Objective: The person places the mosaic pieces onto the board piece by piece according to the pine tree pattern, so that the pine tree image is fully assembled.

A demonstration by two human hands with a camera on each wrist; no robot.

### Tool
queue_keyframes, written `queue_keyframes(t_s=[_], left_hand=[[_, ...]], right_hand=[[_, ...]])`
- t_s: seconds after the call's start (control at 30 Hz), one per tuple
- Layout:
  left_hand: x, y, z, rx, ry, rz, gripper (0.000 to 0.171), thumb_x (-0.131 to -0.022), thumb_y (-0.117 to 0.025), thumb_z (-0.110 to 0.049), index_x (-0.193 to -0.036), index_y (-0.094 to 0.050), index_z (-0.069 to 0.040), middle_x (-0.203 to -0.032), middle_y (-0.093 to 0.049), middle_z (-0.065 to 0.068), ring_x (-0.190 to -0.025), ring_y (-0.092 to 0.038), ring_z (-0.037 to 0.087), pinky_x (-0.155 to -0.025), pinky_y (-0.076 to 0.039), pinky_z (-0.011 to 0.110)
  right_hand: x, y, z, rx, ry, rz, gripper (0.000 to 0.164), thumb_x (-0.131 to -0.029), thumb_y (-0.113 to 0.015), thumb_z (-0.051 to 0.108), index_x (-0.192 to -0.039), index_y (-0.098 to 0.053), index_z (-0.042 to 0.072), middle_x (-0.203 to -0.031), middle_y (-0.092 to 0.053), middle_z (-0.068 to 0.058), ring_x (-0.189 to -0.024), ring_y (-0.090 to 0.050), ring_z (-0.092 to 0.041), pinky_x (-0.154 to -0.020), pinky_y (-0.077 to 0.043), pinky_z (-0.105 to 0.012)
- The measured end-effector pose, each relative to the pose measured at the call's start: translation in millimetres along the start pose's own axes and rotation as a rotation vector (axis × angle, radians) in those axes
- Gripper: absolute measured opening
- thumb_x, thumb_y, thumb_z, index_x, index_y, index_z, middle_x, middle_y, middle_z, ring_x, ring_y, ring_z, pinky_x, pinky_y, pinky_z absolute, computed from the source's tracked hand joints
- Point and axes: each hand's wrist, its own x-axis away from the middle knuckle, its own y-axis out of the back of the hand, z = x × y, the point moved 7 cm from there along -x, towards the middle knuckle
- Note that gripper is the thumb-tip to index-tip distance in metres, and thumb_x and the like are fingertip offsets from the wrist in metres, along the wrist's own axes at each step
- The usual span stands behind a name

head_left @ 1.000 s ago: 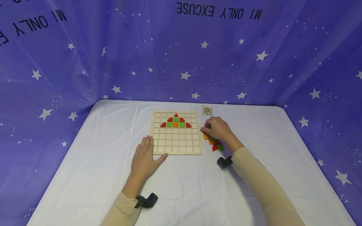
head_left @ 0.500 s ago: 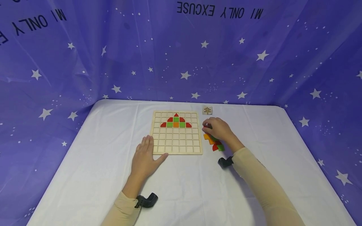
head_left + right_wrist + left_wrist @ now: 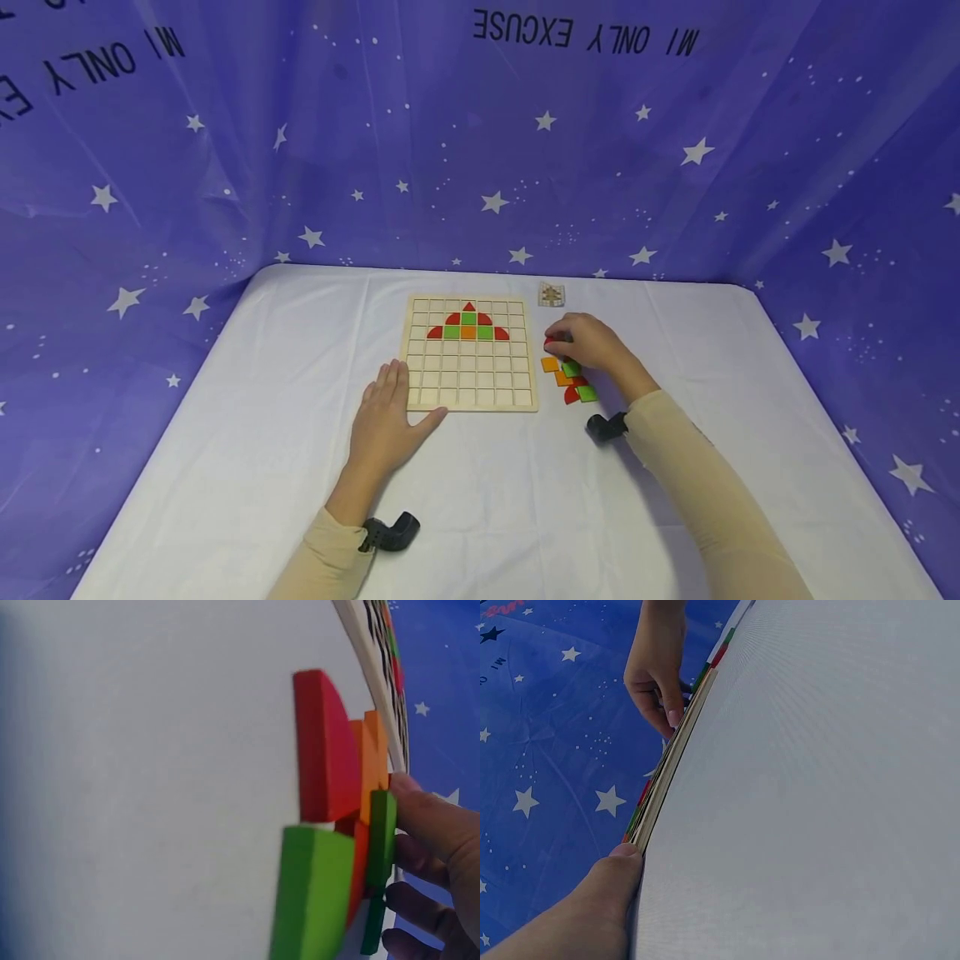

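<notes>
Toward the far side of the white-clothed table (image 3: 480,500), a square pale-wood grid board (image 3: 471,379) lies flat; clock centred on it, far side 12. Narrow strip of cloth at 12 before the table's far edge; broad cloth at 6, 9, and past the right hand at 3. Top three rows carry a stepped figure: red triangle (image 3: 468,307) at the peak, red quarter-rounds (image 3: 452,319) outermost, green squares (image 3: 468,319) inside, one orange square (image 3: 468,332) low centre. Left hand (image 3: 381,423) at 8: spread, fingers straight along the board's left edge, thumb out to its near edge, grasping nothing. Right hand (image 3: 592,342) at 3, just off the right edge: fingers curled, tips nearly meeting the thumb, pinching a small red piece (image 3: 548,342), shape mostly covered. Loose cluster (image 3: 562,378) of flat red, orange and green pieces, between 3 and 4, near that hand. Small square card (image 3: 552,295) at 2, brownish pattern too small to read.
</notes>
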Motion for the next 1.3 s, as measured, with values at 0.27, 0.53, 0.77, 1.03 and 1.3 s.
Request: queue_keyframes(t_s=[0.27, 0.53, 0.77, 1.03, 1.3], left_hand=[[-0.3, 0.3, -1.2, -0.005, -0.003, -0.004, 0.106, -0.088, -0.052, -0.072, -0.157, -0.019, 0.002, -0.164, -0.02, 0.019, -0.154, -0.017, 0.035, -0.125, -0.019, 0.051], [0.3, 0.7, -1.7, -0.005, -0.007, -0.002, 0.106, -0.088, -0.052, -0.072, -0.156, -0.019, 0.002, -0.165, -0.019, 0.019, -0.154, -0.016, 0.034, -0.125, -0.018, 0.05], [-0.3, 0.8, -1.9, -0.009, -0.005, -0.001, 0.106, -0.088, -0.053, -0.071, -0.156, -0.019, 0.002, -0.165, -0.019, 0.019, -0.154, -0.016, 0.034, -0.125, -0.018, 0.05], [0.3, 0.8, -1.5, 0.0, -0.005, -0.005, 0.106, -0.088, -0.054, -0.071, -0.156, -0.02, 0.002, -0.164, -0.02, 0.019, -0.154, -0.017, 0.035, -0.124, -0.019, 0.051], [-0.5, -0.1, -0.6, 0.002, -0.006, -0.004, 0.106, -0.088, -0.054, -0.071, -0.156, -0.02, 0.002, -0.164, -0.02, 0.019, -0.154, -0.017, 0.035, -0.125, -0.019, 0.051]], right_hand=[[-2, 0, -10, -0.038, -0.045, -0.003, 0.035, -0.088, -0.076, 0.035, -0.117, -0.074, 0.015, -0.107, -0.07, -0.002, -0.098, -0.058, -0.021, -0.101, -0.05, -0.043], [-2, -1, -11, -0.04, -0.033, -0.005, 0.04, -0.084, -0.079, 0.037, -0.117, -0.074, 0.015, -0.107, -0.07, -0.002, -0.097, -0.059, -0.021, -0.101, -0.05, -0.043], [0, -2, -7, 0.086, 0.02, -0.049, 0.033, -0.087, -0.075, 0.043, -0.106, -0.074, 0.016, -0.1, -0.068, -0.001, -0.092, -0.058, -0.02, -0.096, -0.053, -0.042], [4, 3, 0, 0.156, 0.052, -0.14, 0.04, -0.089, -0.072, 0.046, -0.108, -0.072, 0.011, -0.1, -0.069, -0.004, -0.091, -0.06, -0.021, -0.093, -0.055, -0.041], [-6, 0, 37, 0.143, 0.154, -0.171, 0.04, -0.091, -0.069, 0.046, -0.109, -0.072, 0.011, -0.101, -0.069, -0.003, -0.089, -0.063, -0.019, -0.09, -0.056, -0.039]])
